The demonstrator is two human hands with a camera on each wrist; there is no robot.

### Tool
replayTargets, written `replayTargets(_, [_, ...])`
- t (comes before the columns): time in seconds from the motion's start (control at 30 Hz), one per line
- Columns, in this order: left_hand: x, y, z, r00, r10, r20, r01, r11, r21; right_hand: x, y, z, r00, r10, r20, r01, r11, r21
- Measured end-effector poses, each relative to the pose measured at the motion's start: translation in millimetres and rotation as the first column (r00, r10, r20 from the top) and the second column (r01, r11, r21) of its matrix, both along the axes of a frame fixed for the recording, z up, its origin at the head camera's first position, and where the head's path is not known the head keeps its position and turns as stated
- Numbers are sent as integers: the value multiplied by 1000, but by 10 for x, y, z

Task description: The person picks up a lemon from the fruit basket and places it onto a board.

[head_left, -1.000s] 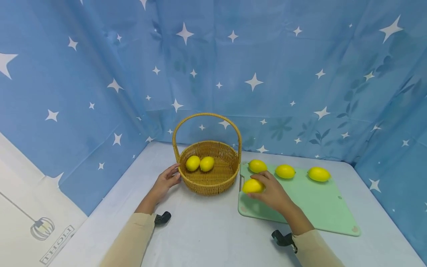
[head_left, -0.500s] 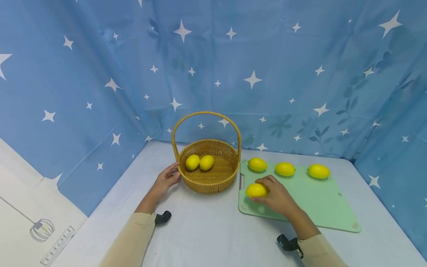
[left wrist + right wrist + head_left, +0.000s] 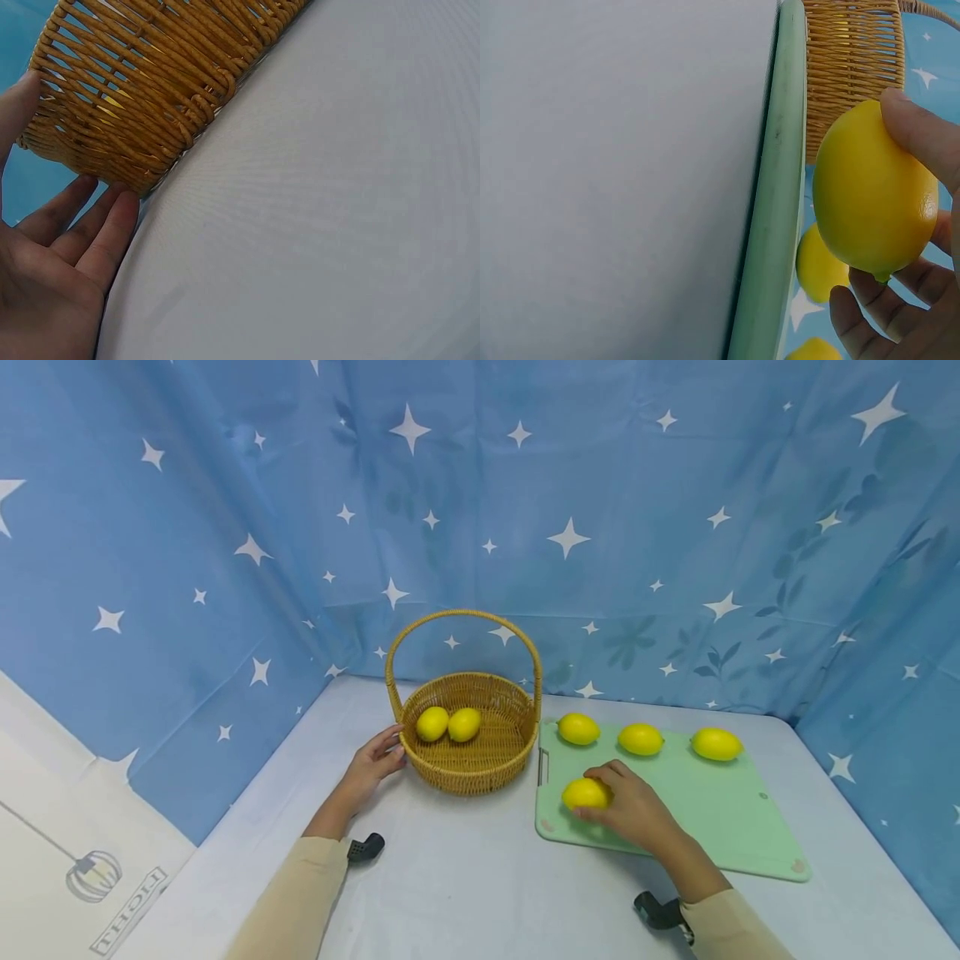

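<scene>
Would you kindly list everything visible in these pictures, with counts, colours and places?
Lemons: six, yellow. Two lie in the basket; three stand in a row along the far edge of the cutting board; one is on the board's near left part, in the right hand's grip.
Basket: one, tan wicker with an arched handle, on the table left of the board.
Cutting board: one, pale green, on the table's right part.
Table: one, covered in pale grey cloth.
Backdrop: blue cloth with white stars, behind and beside the table.
Left hand: fingers rest against the basket's left wall.
Right hand: holds the near lemon.
Sleeves: two, beige.
</scene>
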State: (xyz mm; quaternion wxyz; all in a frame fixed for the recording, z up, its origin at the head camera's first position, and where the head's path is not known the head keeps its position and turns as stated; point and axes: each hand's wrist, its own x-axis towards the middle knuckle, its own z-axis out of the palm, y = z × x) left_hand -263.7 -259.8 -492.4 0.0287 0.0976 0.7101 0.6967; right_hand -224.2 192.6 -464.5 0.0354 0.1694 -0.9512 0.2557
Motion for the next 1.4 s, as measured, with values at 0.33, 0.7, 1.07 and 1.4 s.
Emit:
replayTargets(0.33, [-65,-33,-146,999,16,-38,-16,1000,-16,-6,-8,-35,1000,1,5,-1,1000,31])
replayTargets(0.7, [-58,-40,-160,999,16,-28,-17,1000,-12,-4,-36,40,1000,4,18,-5,999,51])
replayTargets(1.07, [-55,-23,-120,999,23,-40,-23,1000,-10,-93,-55,147,1000,26,16,-27,999,41])
replayTargets(1.4, [-54,-8,-133,998,29,-46,-30,999,-15,-231,-200,385,996,87,-27,-85,994,70])
